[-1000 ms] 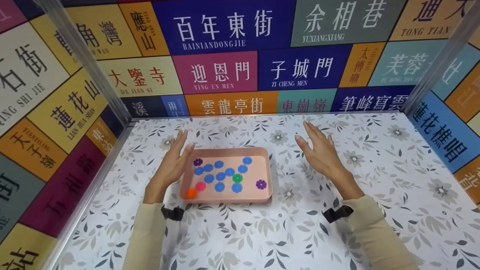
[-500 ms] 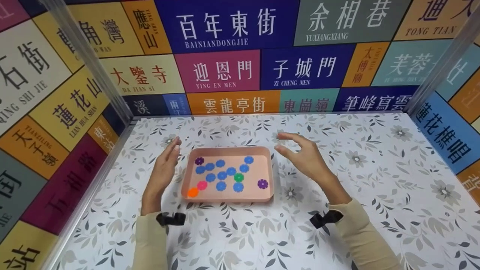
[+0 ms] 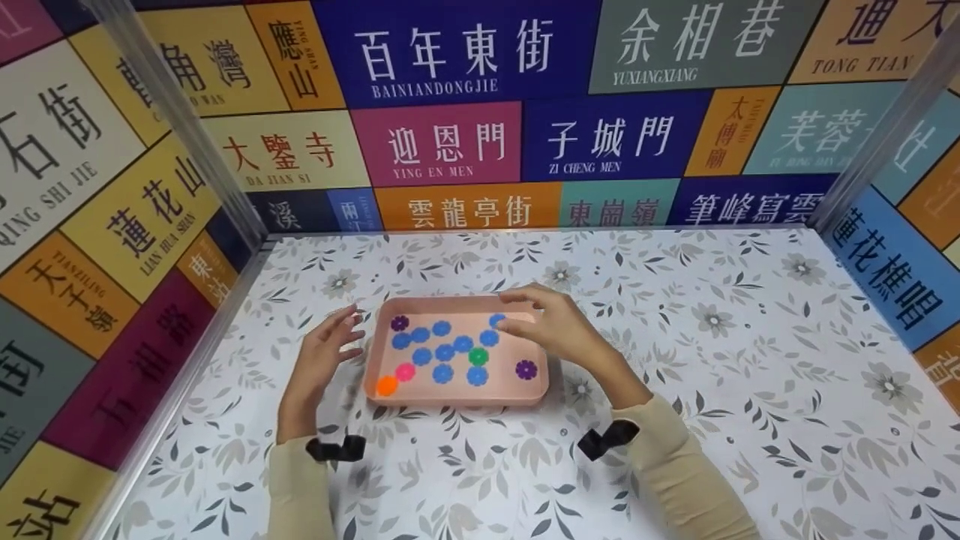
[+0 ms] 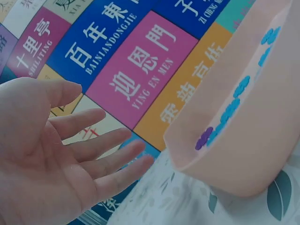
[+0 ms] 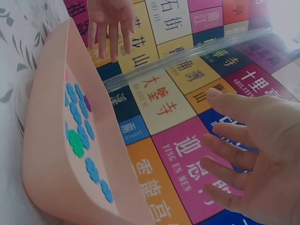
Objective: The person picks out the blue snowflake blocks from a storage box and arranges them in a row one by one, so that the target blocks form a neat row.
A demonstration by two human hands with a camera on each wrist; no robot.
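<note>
A shallow pink tray point(image 3: 457, 400) lies on the table with several flower-shaped discs in it. Most are blue point(image 3: 445, 352); a green disc point(image 3: 478, 356), a pink disc point(image 3: 405, 372), an orange disc point(image 3: 386, 385) and two purple ones point(image 3: 526, 370) lie among them. My right hand point(image 3: 574, 330) hovers over the tray's right back corner, fingers loosely bent and holding nothing. Beside the tray's left wall is my left hand point(image 3: 319, 360), empty, its fingers spread and relaxed. The left wrist view shows that palm point(image 4: 56, 154) facing the tray's side.
The table point(image 3: 465, 480) has a white cloth with grey leaves and flowers. Behind it stands a wall of coloured panels point(image 3: 435, 142) with lettering, and more panels flank both sides. Clear posts point(image 3: 187, 127) rise at the back corners. Each wrist wears a black strap point(image 3: 337, 448).
My right hand has moved left from beside the tray to above its right back part. My left hand has come down slightly toward me, its fingers spreading. The discs stay in place.
</note>
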